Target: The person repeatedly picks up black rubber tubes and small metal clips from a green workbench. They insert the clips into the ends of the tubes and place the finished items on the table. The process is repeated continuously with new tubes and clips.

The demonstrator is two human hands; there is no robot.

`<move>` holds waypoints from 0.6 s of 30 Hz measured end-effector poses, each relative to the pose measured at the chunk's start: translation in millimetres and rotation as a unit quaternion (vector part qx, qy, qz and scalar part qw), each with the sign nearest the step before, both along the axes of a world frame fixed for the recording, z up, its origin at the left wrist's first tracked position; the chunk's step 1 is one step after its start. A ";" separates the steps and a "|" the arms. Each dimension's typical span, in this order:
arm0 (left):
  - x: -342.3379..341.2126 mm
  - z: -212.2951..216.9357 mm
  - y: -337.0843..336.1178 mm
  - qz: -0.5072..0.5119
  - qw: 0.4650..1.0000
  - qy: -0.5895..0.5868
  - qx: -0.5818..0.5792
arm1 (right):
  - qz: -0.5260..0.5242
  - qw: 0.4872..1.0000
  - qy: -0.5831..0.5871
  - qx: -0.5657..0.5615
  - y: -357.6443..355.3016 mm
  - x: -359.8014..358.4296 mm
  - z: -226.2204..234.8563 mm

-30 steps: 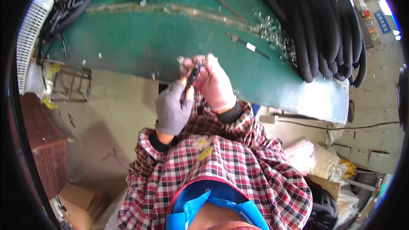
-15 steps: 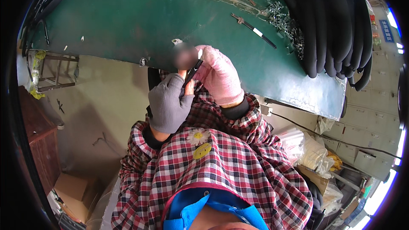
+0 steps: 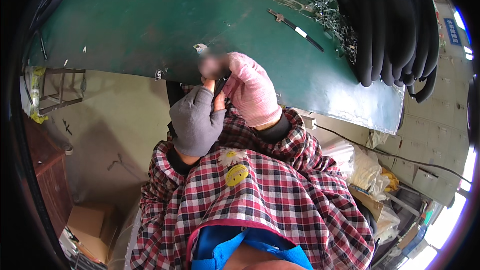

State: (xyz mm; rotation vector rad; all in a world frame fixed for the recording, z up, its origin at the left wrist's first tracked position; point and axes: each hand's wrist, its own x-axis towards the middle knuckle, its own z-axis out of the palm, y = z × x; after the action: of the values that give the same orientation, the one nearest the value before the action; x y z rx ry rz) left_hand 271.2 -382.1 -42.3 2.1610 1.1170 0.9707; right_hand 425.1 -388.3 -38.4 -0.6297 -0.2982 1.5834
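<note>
My left hand (image 3: 196,122), in a grey glove with bare fingertips, is closed on a slim black piece (image 3: 219,86) near the table's front edge. My right hand (image 3: 252,91), in a pink glove, is closed around the same piece from the other side, its fingers meeting those of my left. Most of the piece is hidden between the hands, so its exact kind does not show. A blurred patch covers the spot just beyond my fingertips.
The green table (image 3: 150,35) carries a black sliding gauge (image 3: 300,32), a heap of small metal clips (image 3: 327,15) and thick black foam tubes (image 3: 390,35) at right. Below left are a wooden stool (image 3: 61,90) and a cardboard box (image 3: 87,227). A cable (image 3: 370,148) runs at right.
The whole view has shifted slightly. My right hand has come closer over my left fingertips, and the black piece, plainer before, is now mostly covered.
</note>
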 end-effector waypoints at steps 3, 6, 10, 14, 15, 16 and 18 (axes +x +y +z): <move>-2.0 0.9 0.8 0.008 1.000 0.012 0.027 | -0.016 1.000 -0.019 0.008 4.8 -9.6 0.7; -7.9 3.0 0.9 0.009 0.999 0.007 0.030 | 0.003 0.999 0.032 -0.023 3.7 -17.0 6.5; -9.7 16.3 10.7 -0.008 1.000 -0.001 0.023 | -0.043 0.993 -0.103 0.030 6.8 -8.6 19.2; -10.5 17.1 21.2 0.020 0.998 0.054 -0.018 | -0.191 0.808 -0.543 0.126 25.4 62.6 31.4; -10.9 14.4 20.8 0.034 0.996 0.070 -0.032 | -0.242 0.603 -0.750 0.123 33.5 87.5 30.8; -9.4 23.6 23.6 0.036 0.987 0.111 -0.114 | -0.228 0.490 -0.835 0.103 40.0 108.8 23.0; -11.1 9.7 30.3 -0.009 0.998 0.044 -0.047 | -0.126 0.333 -0.934 0.002 44.3 138.2 7.9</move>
State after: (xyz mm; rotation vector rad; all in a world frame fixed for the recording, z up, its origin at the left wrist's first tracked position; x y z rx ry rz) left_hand 260.1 -351.8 -32.6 2.1526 1.1573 0.8056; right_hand 563.3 -344.0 -30.5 -2.1415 -1.7391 -0.3081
